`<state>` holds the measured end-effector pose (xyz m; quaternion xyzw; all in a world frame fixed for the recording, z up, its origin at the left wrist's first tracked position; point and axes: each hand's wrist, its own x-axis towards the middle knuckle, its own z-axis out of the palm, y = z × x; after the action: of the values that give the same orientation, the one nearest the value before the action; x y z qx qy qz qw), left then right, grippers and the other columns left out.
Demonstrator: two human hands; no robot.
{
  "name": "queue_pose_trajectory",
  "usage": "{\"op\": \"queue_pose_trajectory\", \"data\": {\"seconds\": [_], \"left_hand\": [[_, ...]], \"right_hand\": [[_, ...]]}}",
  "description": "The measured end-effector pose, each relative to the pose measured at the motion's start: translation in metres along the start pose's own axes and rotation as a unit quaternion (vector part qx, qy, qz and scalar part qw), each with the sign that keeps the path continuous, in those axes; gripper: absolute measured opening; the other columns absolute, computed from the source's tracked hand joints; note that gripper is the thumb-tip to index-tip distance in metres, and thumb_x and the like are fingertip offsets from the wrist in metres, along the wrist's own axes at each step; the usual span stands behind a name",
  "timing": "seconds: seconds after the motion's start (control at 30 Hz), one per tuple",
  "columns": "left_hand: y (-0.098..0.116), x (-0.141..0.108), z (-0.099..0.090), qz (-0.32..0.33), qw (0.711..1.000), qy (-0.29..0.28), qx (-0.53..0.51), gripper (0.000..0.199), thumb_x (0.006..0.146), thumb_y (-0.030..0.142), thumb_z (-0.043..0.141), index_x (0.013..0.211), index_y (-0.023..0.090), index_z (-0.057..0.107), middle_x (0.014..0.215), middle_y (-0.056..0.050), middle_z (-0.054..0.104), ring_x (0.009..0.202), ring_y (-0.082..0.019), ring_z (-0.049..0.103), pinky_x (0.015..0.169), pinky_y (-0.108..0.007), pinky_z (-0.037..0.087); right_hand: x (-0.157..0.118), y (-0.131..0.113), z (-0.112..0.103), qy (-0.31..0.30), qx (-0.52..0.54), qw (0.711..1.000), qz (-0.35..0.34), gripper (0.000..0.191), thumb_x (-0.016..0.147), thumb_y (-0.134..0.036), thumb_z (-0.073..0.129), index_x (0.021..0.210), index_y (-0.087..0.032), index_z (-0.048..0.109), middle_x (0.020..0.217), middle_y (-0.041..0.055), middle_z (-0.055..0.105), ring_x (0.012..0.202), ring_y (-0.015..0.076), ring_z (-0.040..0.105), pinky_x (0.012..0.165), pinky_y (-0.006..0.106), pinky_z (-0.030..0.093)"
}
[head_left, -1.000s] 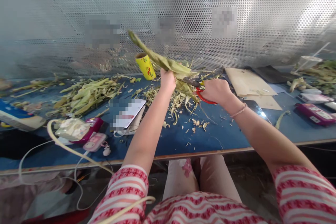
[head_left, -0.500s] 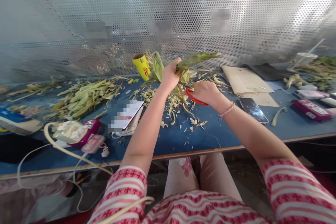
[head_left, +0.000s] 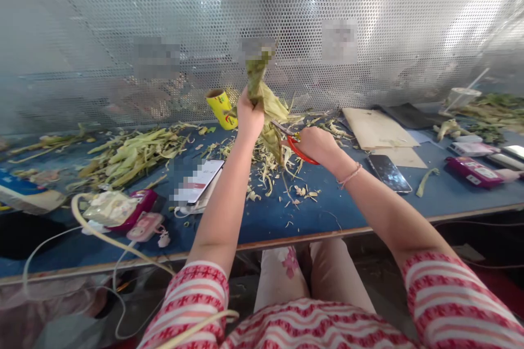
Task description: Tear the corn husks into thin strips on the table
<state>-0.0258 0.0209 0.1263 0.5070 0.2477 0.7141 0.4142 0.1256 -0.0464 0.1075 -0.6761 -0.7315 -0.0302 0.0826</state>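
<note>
My left hand (head_left: 250, 115) is closed round a bunch of dry greenish leaves (head_left: 273, 104), whose tips rise above the fist while other parts hang below it. Red-handled scissors (head_left: 302, 151) are gripped in my right hand (head_left: 317, 144). Their blades reach left to the leaves, just right of my left hand; whether they are cutting cannot be seen. Pale trimmed scraps (head_left: 268, 174) lie scattered on the blue table (head_left: 303, 218) under both hands.
A heap of dry stalks (head_left: 135, 155) lies at left. Near it are a propped phone (head_left: 207, 177) and a pink case (head_left: 145, 226). A yellow tube (head_left: 223, 110) stands behind my left hand. Brown card (head_left: 379, 128), another phone (head_left: 388, 172) and a purple pack (head_left: 475, 170) lie right.
My left hand has moved slightly left and turned the leaves, so their tips now point upward instead of right. The scissors' blades show more clearly beside the leaves. The view has tilted slightly up.
</note>
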Motion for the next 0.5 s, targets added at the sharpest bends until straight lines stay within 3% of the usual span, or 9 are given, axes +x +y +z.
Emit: {"op": "queue_pose_trajectory", "data": {"seconds": [0.13, 0.27, 0.37, 0.5], "left_hand": [[-0.017, 0.014, -0.01, 0.066, 0.996, 0.064, -0.003, 0.017, 0.071, 0.025, 0.071, 0.086, 0.022, 0.064, 0.076, -0.003, 0.073, 0.103, -0.022, 0.068, 0.088, -0.029, 0.056], [-0.024, 0.028, -0.021, 0.033, 0.985, 0.152, -0.073, 0.017, 0.08, 0.038, 0.066, 0.086, 0.023, 0.059, 0.068, 0.001, 0.07, 0.083, -0.016, 0.071, 0.079, -0.029, 0.058], [-0.028, 0.036, -0.032, 0.003, 0.987, 0.145, -0.073, 0.021, 0.079, 0.04, 0.069, 0.078, 0.024, 0.055, 0.063, 0.002, 0.067, 0.078, -0.015, 0.07, 0.072, -0.027, 0.058], [-0.04, 0.039, -0.041, -0.034, 0.992, 0.108, -0.056, 0.027, 0.078, 0.044, 0.069, 0.07, 0.023, 0.053, 0.059, 0.002, 0.066, 0.085, -0.017, 0.071, 0.072, -0.028, 0.058]], "right_hand": [[0.008, 0.026, 0.01, -0.021, -0.001, 1.0, 0.012, 0.087, 0.081, -0.081, 0.026, 0.1, -0.009, 0.07, 0.097, 0.0228, 0.07, 0.095, 0.0316, 0.068, 0.075, 0.035, 0.051], [0.012, 0.053, 0.024, -0.042, 0.026, 0.998, 0.027, 0.08, 0.088, -0.073, 0.021, 0.094, -0.012, 0.071, 0.093, 0.0198, 0.071, 0.093, 0.0288, 0.068, 0.076, 0.033, 0.05], [0.011, 0.068, 0.037, -0.047, 0.039, 0.997, 0.051, 0.075, 0.093, -0.066, 0.018, 0.093, -0.014, 0.072, 0.093, 0.0198, 0.072, 0.092, 0.0272, 0.069, 0.076, 0.032, 0.05], [0.008, 0.082, 0.059, -0.071, 0.03, 0.993, 0.089, 0.068, 0.094, -0.059, 0.024, 0.107, -0.009, 0.068, 0.104, 0.0229, 0.069, 0.099, 0.0285, 0.067, 0.077, 0.033, 0.05]]}}
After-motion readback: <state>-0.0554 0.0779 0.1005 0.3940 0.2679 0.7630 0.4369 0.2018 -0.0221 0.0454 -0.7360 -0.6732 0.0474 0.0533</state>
